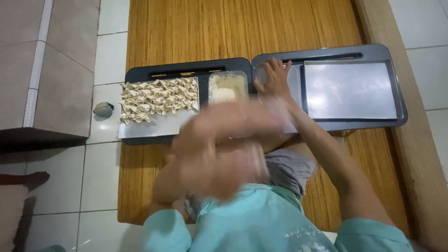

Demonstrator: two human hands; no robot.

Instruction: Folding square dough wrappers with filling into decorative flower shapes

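My right hand (274, 80) reaches forward and rests with fingers spread on the left end of the right dark lap tray (326, 52), beside a pale patch I cannot identify. It appears to hold nothing. My left hand (219, 144) is a motion-blurred shape raised in front of my chest, and its grip cannot be made out. On the left dark tray (140, 73) lies a metal sheet (154, 127) carrying several folded pale dough parcels (157, 99). A clear tub of pale filling (227, 87) stands between the two trays.
An empty shiny metal sheet (349, 89) fills the right tray. Both trays sit on a woven bamboo mat (233, 28) over white floor tiles. A small grey lump (103, 109) lies on the tiles left of the trays. A wooden edge (420, 140) runs along the right.
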